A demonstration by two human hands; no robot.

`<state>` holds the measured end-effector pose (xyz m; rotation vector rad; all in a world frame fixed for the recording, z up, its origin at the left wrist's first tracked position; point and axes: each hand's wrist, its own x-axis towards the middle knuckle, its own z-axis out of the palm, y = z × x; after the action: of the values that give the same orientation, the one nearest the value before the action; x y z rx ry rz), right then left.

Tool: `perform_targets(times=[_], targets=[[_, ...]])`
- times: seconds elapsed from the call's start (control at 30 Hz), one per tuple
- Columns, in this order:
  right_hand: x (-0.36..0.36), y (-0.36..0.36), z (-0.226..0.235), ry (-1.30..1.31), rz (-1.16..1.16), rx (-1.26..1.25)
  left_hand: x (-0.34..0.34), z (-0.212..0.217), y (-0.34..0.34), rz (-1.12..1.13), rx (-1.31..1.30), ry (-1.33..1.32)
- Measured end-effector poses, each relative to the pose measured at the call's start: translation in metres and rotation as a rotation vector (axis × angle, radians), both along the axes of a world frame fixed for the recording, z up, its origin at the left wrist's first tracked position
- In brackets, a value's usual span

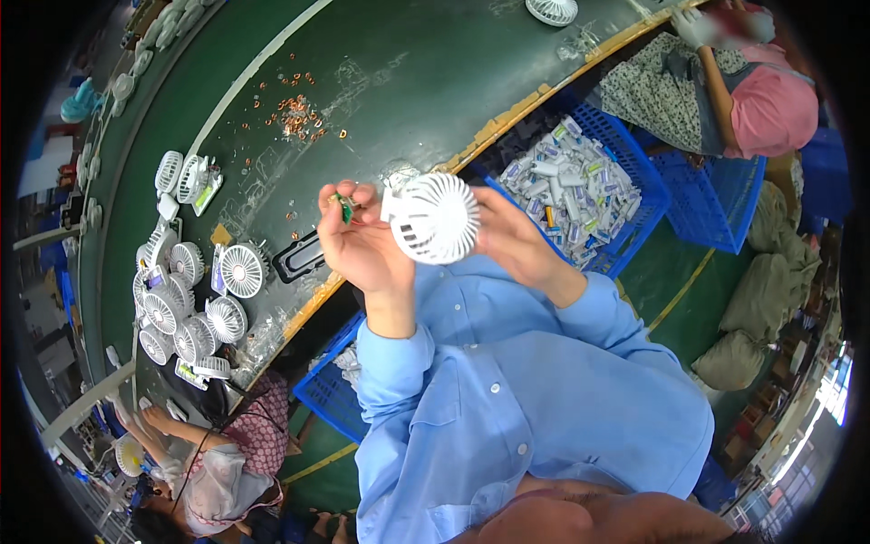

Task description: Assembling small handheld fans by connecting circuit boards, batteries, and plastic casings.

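Above the green worktop (381,82), the right hand (512,240) grips a white fan head (435,218) (best kept steady), while the left hand (358,240) pinches a small green part (345,208).

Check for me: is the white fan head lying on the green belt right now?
No, the white fan head is held up off the belt by the right hand.

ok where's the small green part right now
In the head view the small green part is pinched in the fingertips of the left hand, just left of the white fan that the right hand holds, above the green table.
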<state>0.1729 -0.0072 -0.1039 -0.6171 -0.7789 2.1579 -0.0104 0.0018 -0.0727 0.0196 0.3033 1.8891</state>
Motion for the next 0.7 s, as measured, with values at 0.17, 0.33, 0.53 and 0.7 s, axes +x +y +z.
perform_targets(times=[0.17,0.33,0.53,0.7], targets=[[-0.009,0.024,0.005,-0.075,-0.149,0.081,-0.022,-0.020,-0.010,0.167,-0.036,0.712],[0.009,0.083,-0.017,-0.338,-0.394,0.228,-0.087,-0.029,-0.044,0.447,-0.369,1.810],[0.056,0.183,-0.047,-0.650,-0.644,0.188,-0.178,-0.003,-0.097,0.319,-0.685,2.585],[0.076,0.251,-0.060,-0.624,-0.760,0.083,-0.213,-0.025,-0.113,0.084,-0.783,2.544]])
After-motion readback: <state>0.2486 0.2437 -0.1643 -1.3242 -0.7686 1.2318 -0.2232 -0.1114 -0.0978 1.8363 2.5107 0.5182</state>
